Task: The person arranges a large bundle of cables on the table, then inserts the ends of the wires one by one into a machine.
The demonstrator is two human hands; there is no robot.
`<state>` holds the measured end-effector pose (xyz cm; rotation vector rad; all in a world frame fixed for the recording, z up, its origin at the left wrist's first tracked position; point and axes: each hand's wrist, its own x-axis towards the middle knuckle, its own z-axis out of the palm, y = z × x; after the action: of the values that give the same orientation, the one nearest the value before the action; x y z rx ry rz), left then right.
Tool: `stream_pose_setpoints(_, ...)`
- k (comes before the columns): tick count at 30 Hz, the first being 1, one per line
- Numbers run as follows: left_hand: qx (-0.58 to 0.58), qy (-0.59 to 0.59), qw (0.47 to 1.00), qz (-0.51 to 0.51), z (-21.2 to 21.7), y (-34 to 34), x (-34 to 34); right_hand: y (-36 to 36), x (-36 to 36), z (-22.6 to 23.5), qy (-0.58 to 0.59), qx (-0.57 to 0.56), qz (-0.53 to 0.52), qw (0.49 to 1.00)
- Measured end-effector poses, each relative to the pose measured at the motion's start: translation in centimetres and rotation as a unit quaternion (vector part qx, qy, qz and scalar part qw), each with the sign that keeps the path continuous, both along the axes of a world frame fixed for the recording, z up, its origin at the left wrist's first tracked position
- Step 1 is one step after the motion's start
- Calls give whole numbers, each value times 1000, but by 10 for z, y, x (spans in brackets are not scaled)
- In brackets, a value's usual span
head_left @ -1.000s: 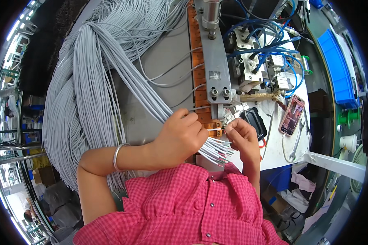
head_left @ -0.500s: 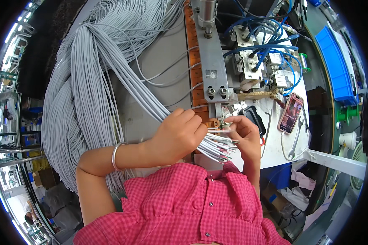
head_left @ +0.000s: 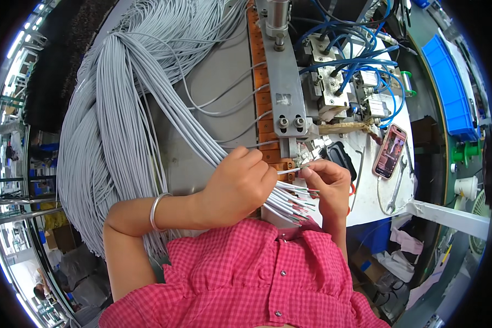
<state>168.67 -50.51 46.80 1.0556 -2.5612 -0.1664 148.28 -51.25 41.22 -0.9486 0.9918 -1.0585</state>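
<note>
A fist of my left hand (head_left: 241,185) is wrapped round a bundle of thin grey cables (head_left: 187,121). Their stripped ends (head_left: 291,203) fan out to the right below the fist, showing small coloured wires. One single grey cable (head_left: 288,171) stands apart from the others and runs from the left fist to my right hand (head_left: 331,185). Thumb and forefinger of that hand pinch it near its tip. Both hands are close to the near end of an orange block strip (head_left: 264,124), where several other cables are laid in from the left.
A grey metal bar (head_left: 285,71) with a cylinder covers the strip. Valves with blue air hoses (head_left: 361,68) stand right of it. A phone (head_left: 390,152), a wrench (head_left: 397,183) and a black case (head_left: 340,158) lie on the bench. Massed grey cables (head_left: 101,147) hang at left.
My right thumb and forefinger have come together on a single cable, now pulled straight between both hands. The left fist has barely moved. The loose cable ends have shifted slightly downward.
</note>
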Motion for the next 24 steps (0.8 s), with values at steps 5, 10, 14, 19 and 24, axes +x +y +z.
stream_pose_setpoints(5,11,-1,1000,3,-1,-1,0,1,3,1,-30,-7,-8,1000)
stream_pose_setpoints(10,11,-1,1000,5,-1,-1,-1,2,2,2,-35,-6,-1,999)
stream_pose_setpoints(14,12,-6,1000,9,0,-1,-1,1,1,4,-44,15,7,999)
stream_pose_setpoints(19,10,32,999,6,3,-2,-3,-1,-1,3,-137,19,107,985)
stream_pose_setpoints(24,32,6,999,-5,0,-2,-2,-1,-3,6,-42,4,51,998)
